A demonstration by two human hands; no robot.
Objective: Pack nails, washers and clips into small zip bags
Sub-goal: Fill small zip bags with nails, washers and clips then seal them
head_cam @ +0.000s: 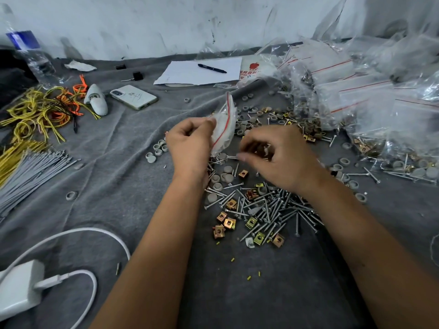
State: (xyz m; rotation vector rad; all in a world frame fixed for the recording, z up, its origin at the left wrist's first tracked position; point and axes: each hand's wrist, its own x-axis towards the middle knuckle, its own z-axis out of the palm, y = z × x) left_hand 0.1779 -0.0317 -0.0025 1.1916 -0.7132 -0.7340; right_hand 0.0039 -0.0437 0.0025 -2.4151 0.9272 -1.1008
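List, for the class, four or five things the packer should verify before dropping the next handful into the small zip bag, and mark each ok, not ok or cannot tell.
1. Small zip bag held off the cloth by the left hand: ok.
2. Bag mouth open wide enough: cannot tell, the plastic is blurred.
3. Right hand holding parts: ok, fingers curled round small pieces; which kinds, cannot tell.
4. Right hand beside the bag: ok.
5. More screws and brass clips within reach on the grey cloth: ok.
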